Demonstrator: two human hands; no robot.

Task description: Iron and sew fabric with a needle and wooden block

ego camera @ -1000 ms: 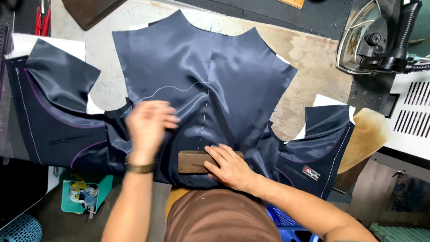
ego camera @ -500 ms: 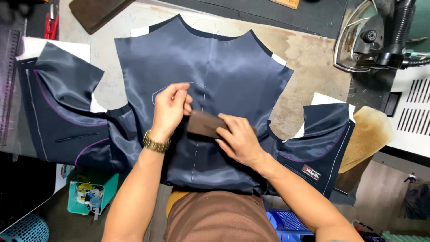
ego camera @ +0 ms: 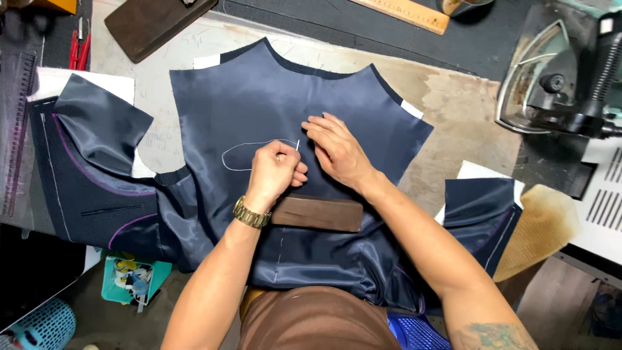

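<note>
A: Step now?

B: Hand-stitching, I'd say. Left hand (ego camera: 277, 170), fingers pinched together on a thin needle (ego camera: 297, 145) w/ white thread (ego camera: 241, 150) looping left, mid-frame on the shiny navy lining panel (ego camera: 259, 97).

A: Right hand?

B: Right hand (ego camera: 337, 150) lies flat, fingers apart, pressing the lining just beside the needle. Brown rectangular block weight (ego camera: 317, 212) sits below, centre.

A: Next move needs?

B: Prob. a steady pull, cloth kept flat.

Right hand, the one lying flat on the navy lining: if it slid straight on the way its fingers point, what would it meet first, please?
The right hand points up and to the picture's left across the navy lining. It would most likely cross the white thread looping from the needle in the left hand, then bare lining as far as the cloth's edge.
</note>
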